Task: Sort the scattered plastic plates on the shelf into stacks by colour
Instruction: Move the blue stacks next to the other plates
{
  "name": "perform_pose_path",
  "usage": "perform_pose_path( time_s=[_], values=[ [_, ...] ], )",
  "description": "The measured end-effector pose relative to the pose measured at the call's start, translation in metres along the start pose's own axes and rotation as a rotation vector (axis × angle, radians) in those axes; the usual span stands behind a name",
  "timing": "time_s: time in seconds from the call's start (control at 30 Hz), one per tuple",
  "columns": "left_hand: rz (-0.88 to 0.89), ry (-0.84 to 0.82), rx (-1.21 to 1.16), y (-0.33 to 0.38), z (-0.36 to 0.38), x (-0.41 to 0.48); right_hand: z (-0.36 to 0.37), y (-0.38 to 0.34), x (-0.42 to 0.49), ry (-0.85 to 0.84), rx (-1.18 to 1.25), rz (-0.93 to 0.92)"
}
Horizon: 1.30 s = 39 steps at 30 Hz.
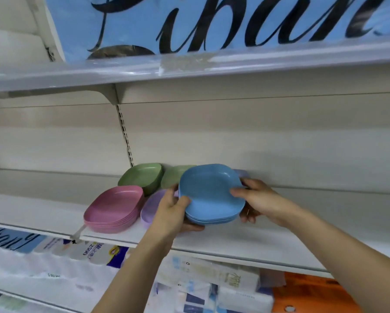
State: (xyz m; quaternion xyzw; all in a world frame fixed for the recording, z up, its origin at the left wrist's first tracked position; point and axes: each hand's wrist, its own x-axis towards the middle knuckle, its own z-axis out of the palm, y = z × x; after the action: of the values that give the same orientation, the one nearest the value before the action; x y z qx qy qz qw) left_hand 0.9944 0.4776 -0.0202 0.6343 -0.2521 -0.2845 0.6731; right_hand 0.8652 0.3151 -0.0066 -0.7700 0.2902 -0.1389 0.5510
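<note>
White shop shelving, beige back panel. Middle shelf (279, 245) carries the plates, all grouped left of centre; bare board runs wide to the right of the hands.

- Blue stack (210, 190): several square plates with rounded corners, tilted toward the camera, over the front half of the shelf. Left hand (173, 213) grips its left rim, thumb on top and fingers underneath. Right hand (259, 202) grips its right rim the same way.
- Pink stack (115, 208): far left, close to the shelf's front lip.
- Green stack (142, 177): behind the pink, near the back panel.
- Second green stack (170, 177): just beside the first, partly hidden by the blue.
- Purple plates (151, 204): between the pink and blue stacks, partly covered by the left hand.

Upper shelf (189, 66) overhangs with tall open space beneath. Packaged goods (212, 279) fill the tier below.
</note>
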Motion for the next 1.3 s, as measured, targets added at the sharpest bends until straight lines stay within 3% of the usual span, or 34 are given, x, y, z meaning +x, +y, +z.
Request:
perform_pose_path(
  time_s=[0.07,0.2,0.33,0.7,0.93,1.07,1.2,1.3],
  values=[
    [0.069,0.004,0.122,-0.005,0.010,0.002,-0.006,0.005,-0.004,0.097,-0.058,0.000],
    [0.457,0.168,0.713,-0.023,-0.010,0.017,-0.014,0.030,-0.010,0.184,-0.093,0.113],
    [0.404,0.102,1.118,-0.045,-0.034,0.019,-0.001,0.049,-0.005,0.172,-0.122,0.222],
    [0.463,-0.005,1.123,-0.057,-0.044,0.025,0.031,0.046,0.012,0.209,-0.068,0.306],
    [0.446,-0.053,1.225,-0.051,-0.047,0.029,0.032,0.044,0.007,0.221,-0.157,0.312],
    [0.523,0.016,1.271,-0.041,-0.035,0.020,0.019,0.044,-0.011,0.346,-0.514,0.151],
    [0.718,0.050,1.230,-0.037,0.002,-0.006,-0.002,0.049,-0.060,0.512,-0.736,-0.110],
    [0.796,0.009,1.166,-0.034,0.047,-0.032,-0.027,0.062,-0.110,0.661,-0.845,-0.209]
  ],
)
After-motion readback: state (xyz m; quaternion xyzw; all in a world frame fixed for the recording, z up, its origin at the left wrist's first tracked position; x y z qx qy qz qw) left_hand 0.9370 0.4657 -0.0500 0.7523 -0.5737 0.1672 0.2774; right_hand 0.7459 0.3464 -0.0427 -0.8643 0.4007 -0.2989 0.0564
